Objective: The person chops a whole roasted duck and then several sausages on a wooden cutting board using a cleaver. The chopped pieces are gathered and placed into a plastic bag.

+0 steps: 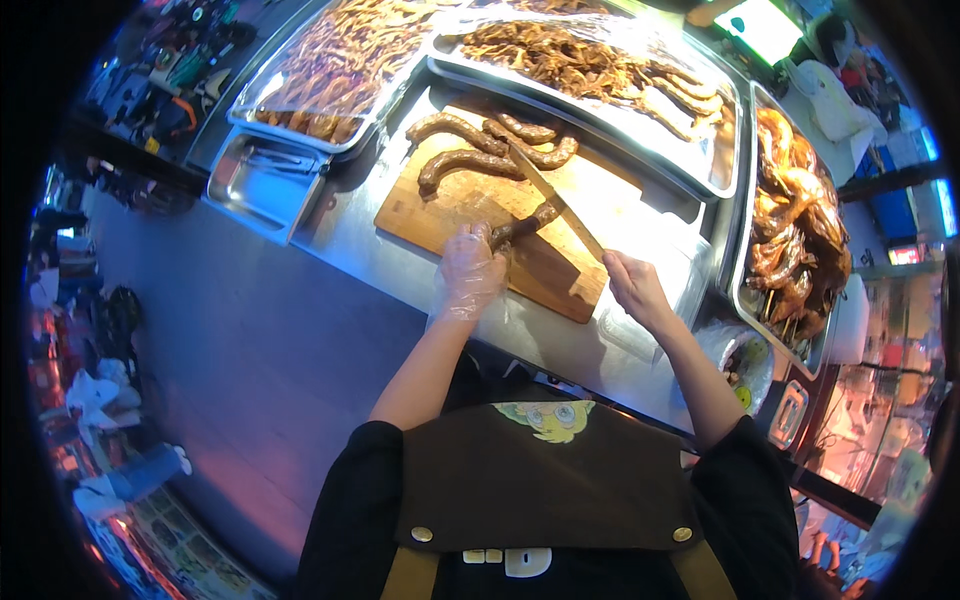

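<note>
My left hand (472,274), in a clear plastic glove, grips one end of a dark brown sausage (531,223) over a wooden cutting board (420,219). My bare right hand (637,291) is closed round the handle end of a long knife (559,199). The knife's blade runs diagonally over the board, crossing near the sausage's far end; whether it touches the meat I cannot tell. Several more curved sausages (469,163) lie along the board's far side, near the blade's tip.
Behind the board stand metal trays of shredded-looking meat (555,56), one under clear film (352,56). A small metal tray (262,187) with tongs (281,160) is at the left. A tray of roasted poultry (795,225) and a lined container (739,364) are at the right. People stand beyond.
</note>
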Action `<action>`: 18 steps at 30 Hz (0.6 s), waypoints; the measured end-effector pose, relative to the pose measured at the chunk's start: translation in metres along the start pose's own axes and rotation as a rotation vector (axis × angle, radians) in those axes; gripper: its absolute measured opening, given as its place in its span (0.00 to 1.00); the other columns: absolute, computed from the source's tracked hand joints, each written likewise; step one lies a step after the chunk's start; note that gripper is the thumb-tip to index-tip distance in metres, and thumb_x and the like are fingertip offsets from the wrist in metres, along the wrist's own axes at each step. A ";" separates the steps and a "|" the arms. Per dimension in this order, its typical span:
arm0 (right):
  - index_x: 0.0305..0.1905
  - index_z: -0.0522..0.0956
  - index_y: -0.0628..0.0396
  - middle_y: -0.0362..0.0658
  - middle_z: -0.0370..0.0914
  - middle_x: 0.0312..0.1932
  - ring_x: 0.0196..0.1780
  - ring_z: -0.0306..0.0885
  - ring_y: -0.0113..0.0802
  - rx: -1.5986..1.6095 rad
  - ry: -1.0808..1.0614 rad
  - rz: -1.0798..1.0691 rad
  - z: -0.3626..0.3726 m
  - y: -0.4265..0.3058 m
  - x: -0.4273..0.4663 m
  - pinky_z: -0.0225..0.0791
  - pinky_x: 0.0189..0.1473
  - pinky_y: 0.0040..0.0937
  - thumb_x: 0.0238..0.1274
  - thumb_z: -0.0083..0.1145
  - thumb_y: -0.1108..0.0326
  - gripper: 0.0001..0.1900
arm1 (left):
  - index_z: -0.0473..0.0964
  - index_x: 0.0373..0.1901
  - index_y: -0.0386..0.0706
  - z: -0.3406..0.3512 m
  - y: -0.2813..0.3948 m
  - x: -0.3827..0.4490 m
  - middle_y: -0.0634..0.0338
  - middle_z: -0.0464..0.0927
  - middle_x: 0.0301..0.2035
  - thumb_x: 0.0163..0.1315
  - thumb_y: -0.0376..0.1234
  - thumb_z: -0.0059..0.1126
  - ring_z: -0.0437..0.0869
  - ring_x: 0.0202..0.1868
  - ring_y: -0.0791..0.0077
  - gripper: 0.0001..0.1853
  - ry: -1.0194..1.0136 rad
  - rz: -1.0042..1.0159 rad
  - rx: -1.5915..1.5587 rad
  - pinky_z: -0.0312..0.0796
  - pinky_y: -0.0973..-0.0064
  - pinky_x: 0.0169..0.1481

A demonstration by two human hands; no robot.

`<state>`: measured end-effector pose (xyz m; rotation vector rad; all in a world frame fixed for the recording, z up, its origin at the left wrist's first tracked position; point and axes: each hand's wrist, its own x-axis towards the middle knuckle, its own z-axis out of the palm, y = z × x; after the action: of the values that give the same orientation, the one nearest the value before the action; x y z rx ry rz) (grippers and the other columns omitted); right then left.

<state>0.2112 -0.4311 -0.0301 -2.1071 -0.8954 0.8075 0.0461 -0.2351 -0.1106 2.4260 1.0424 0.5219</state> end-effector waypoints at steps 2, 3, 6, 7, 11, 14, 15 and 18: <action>0.39 0.77 0.65 0.45 0.66 0.20 0.27 0.67 0.33 -0.023 -0.103 0.046 -0.001 -0.022 0.007 0.65 0.33 0.38 0.78 0.42 0.50 0.25 | 0.75 0.41 0.42 -0.003 -0.004 -0.011 0.48 0.75 0.40 0.52 0.38 0.64 0.78 0.45 0.47 0.16 0.001 -0.063 -0.023 0.73 0.54 0.48; 0.40 0.77 0.65 0.45 0.66 0.20 0.27 0.67 0.32 -0.036 -0.131 -0.001 -0.001 -0.024 0.013 0.65 0.33 0.37 0.78 0.42 0.50 0.25 | 0.76 0.43 0.42 -0.010 -0.003 -0.014 0.48 0.75 0.42 0.53 0.38 0.64 0.78 0.46 0.48 0.17 -0.027 -0.092 -0.027 0.73 0.55 0.50; 0.42 0.77 0.64 0.44 0.65 0.20 0.28 0.65 0.30 -0.035 -0.149 -0.181 0.000 -0.039 0.026 0.64 0.32 0.35 0.78 0.42 0.50 0.24 | 0.77 0.45 0.43 -0.021 -0.003 -0.024 0.49 0.75 0.44 0.54 0.38 0.64 0.78 0.48 0.49 0.17 -0.001 -0.146 -0.115 0.74 0.56 0.52; 0.48 0.79 0.65 0.40 0.64 0.18 0.25 0.63 0.26 0.023 -0.130 -0.236 0.000 -0.050 0.030 0.62 0.29 0.30 0.78 0.43 0.51 0.24 | 0.77 0.44 0.44 -0.022 -0.005 -0.027 0.50 0.75 0.45 0.54 0.37 0.63 0.78 0.48 0.49 0.16 0.027 -0.162 -0.153 0.74 0.56 0.52; 0.32 0.77 0.63 0.37 0.64 0.13 0.17 0.61 0.22 0.155 -0.044 -0.390 0.004 -0.064 0.040 0.58 0.22 0.25 0.78 0.42 0.53 0.25 | 0.75 0.45 0.45 -0.015 -0.013 -0.030 0.50 0.74 0.44 0.55 0.34 0.60 0.78 0.47 0.48 0.15 0.140 -0.113 -0.129 0.74 0.57 0.50; 0.27 0.75 0.64 0.42 0.66 0.14 0.18 0.67 0.30 -0.168 -0.041 -0.378 0.029 0.014 0.073 0.65 0.23 0.34 0.77 0.45 0.49 0.28 | 0.74 0.49 0.46 -0.013 -0.001 -0.026 0.51 0.73 0.46 0.54 0.33 0.59 0.77 0.50 0.50 0.18 0.081 -0.139 -0.105 0.74 0.57 0.51; 0.28 0.75 0.64 0.42 0.66 0.14 0.18 0.67 0.30 -0.181 -0.095 -0.319 0.028 0.010 0.076 0.65 0.23 0.33 0.76 0.45 0.48 0.28 | 0.74 0.50 0.46 -0.013 -0.003 -0.028 0.50 0.73 0.47 0.54 0.33 0.60 0.77 0.50 0.49 0.19 0.091 -0.138 -0.104 0.74 0.57 0.52; 0.29 0.75 0.63 0.40 0.66 0.14 0.18 0.67 0.27 -0.229 -0.182 -0.190 0.029 0.005 0.081 0.65 0.22 0.32 0.76 0.44 0.45 0.29 | 0.75 0.51 0.44 -0.011 -0.010 -0.028 0.48 0.74 0.47 0.54 0.33 0.61 0.77 0.50 0.47 0.20 0.105 -0.135 -0.117 0.74 0.56 0.53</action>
<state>0.2378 -0.3602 -0.0718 -2.1237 -1.3184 0.8389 0.0168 -0.2470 -0.1110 2.2294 1.1753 0.6507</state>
